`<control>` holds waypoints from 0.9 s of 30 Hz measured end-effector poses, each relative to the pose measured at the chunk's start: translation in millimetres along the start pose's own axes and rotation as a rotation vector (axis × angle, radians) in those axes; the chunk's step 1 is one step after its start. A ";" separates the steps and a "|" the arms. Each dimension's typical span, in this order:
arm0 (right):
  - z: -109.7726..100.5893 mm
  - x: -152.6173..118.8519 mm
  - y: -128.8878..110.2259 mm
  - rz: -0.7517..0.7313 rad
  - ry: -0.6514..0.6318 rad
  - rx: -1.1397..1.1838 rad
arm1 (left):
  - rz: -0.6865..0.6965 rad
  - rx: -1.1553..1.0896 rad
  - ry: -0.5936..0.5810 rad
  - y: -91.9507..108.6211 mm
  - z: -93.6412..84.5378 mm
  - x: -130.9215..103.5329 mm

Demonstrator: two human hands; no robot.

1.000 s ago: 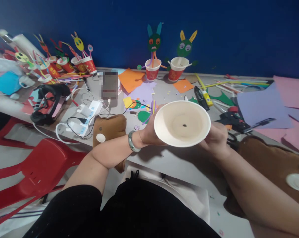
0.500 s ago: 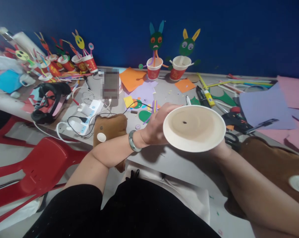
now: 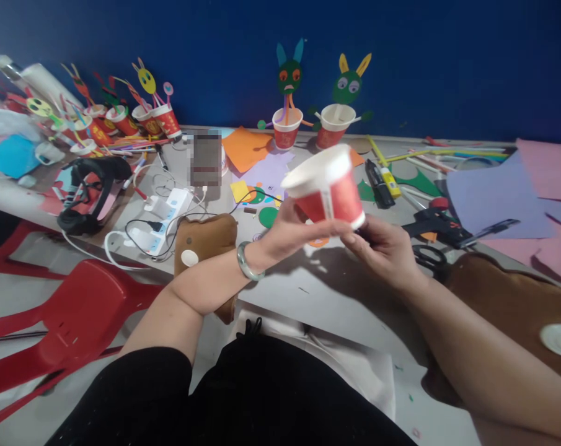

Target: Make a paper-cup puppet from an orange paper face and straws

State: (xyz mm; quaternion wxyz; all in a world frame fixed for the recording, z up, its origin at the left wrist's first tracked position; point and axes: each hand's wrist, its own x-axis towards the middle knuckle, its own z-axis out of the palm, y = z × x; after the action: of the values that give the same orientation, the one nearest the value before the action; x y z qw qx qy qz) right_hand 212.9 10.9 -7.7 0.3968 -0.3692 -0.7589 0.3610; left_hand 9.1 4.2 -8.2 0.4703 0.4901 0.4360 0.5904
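Note:
A red and white paper cup (image 3: 335, 199) is held above the table, tilted on its side with its rim toward the upper left. My left hand (image 3: 293, 232), with a bangle at the wrist, grips its lower side. At the cup's base my right hand (image 3: 385, 248) has its fingers closed; something small and dark shows by them, too unclear to name. Behind stand two cups with green paper figures, one with blue ears (image 3: 287, 131) and one with yellow ears (image 3: 333, 127).
Black scissors (image 3: 429, 257), a dark glue gun (image 3: 431, 222) and purple paper (image 3: 489, 198) lie to the right. A power strip (image 3: 171, 217) with cables, a brown cushion (image 3: 206, 238) and a red chair (image 3: 85, 303) are at the left.
The cup has turned from showing its open mouth to showing its red side. My right hand, earlier mostly hidden behind the cup, now shows at its base.

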 end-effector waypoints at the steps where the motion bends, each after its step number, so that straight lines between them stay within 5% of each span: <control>1: 0.7 -0.3 -0.3 -0.003 0.026 -0.046 | -0.026 -0.050 -0.037 1.2 -0.6 3.7; 5: 4.1 -1.1 -2.2 -0.030 0.066 -0.112 | -0.349 -0.348 -0.157 7.7 -0.4 13.8; 8: 5.7 -1.9 -7.0 -0.073 0.061 -0.116 | -0.431 -0.371 -0.178 9.3 2.2 13.5; 16: 5.4 -6.3 -19.2 0.015 0.106 -0.172 | -0.087 0.094 -0.272 -28.0 -8.4 25.2; 21: 4.3 -2.3 -18.6 0.107 -0.006 -0.104 | -0.094 0.123 -0.339 -39.6 -12.5 28.1; 27: 5.9 -1.9 -9.1 0.122 -0.001 -0.226 | 0.107 0.274 -0.297 -55.2 -15.8 26.3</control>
State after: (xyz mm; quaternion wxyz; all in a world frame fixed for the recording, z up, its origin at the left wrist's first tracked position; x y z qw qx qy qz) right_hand 206.1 3.6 -3.2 0.3295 -0.4568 -0.7712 0.2968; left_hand -1.5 39.0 -59.8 0.4262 0.6535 0.4115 0.4711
